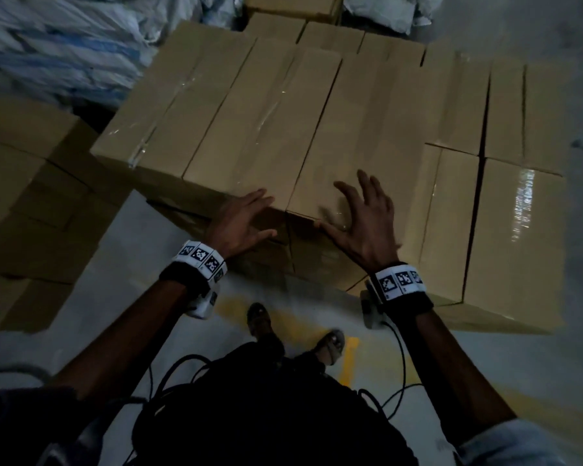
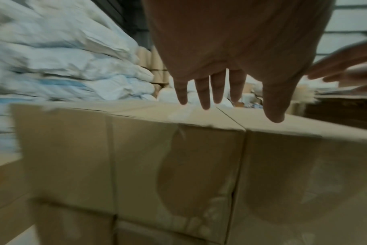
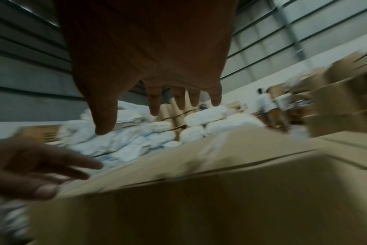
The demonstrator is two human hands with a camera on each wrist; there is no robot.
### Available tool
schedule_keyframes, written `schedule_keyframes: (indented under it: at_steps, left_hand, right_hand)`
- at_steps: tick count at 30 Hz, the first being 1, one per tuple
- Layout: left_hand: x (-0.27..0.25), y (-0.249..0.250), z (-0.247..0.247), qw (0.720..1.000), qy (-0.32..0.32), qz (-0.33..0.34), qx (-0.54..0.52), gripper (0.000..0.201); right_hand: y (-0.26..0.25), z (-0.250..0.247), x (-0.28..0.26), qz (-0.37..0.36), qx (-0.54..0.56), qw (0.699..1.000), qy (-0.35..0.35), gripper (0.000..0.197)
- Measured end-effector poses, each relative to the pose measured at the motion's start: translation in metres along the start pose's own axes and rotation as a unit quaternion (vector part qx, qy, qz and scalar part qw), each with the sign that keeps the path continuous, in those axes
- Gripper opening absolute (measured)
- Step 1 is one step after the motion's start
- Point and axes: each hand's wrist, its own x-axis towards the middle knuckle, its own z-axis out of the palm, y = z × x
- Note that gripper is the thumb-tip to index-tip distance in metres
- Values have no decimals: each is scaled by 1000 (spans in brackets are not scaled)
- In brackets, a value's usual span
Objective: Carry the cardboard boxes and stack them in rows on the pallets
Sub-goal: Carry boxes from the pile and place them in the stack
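Note:
Several long brown cardboard boxes (image 1: 273,105) lie side by side in a tight row on a stack in front of me. My left hand (image 1: 246,220) is open, fingers straight, at the near top edge of one box (image 2: 174,116). My right hand (image 1: 360,210) is open with fingers spread, over the near end of the neighbouring box (image 1: 330,136). In the wrist views both hands (image 2: 220,92) (image 3: 157,106) hover just above the box tops (image 3: 220,157) with nothing gripped. No pallet shows under the stack.
A lower pile of cardboard boxes (image 1: 27,183) stands to the left. White and blue sacks (image 1: 58,45) are heaped behind. Grey floor with a yellow line (image 1: 347,358) is under my feet. A person (image 3: 266,106) stands far back in the right wrist view.

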Motion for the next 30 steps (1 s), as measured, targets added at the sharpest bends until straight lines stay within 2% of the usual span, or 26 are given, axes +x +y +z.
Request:
schedule_keyframes:
  at_steps: [5,10,15,19,21,25,30]
  left_hand:
    - [-46,-37,-18,998,45,-11,-49,64]
    - [-89,-82,-43,989,108,-23,-94,49]
    - [-150,-164,-77,978,155,-44,-134,47]
    - [-215,-246,-104,960,198,-109,-168,52]
    - [-246,-283,-115,950,214,-148,-171,48]
    - [-302,-352,-132,924,242,-226,-189,44]
    - [-337,-422,-141,898,260,-289,-205,44]
  right_hand:
    - [-73,42,-5,-100,13,994,-34,68]
    - [-145,82,-8,-142,-1,986,-87,63]
    - [-229,137,6,-200,-9,974,-104,61]
    - [-317,196,15,-226,-9,965,-131,66]
    - [-356,226,15,-237,7,960,-150,71]
    - [-436,278,14,-250,18,947,-200,62]
    - [-507,324,32,-285,18,927,-244,56]
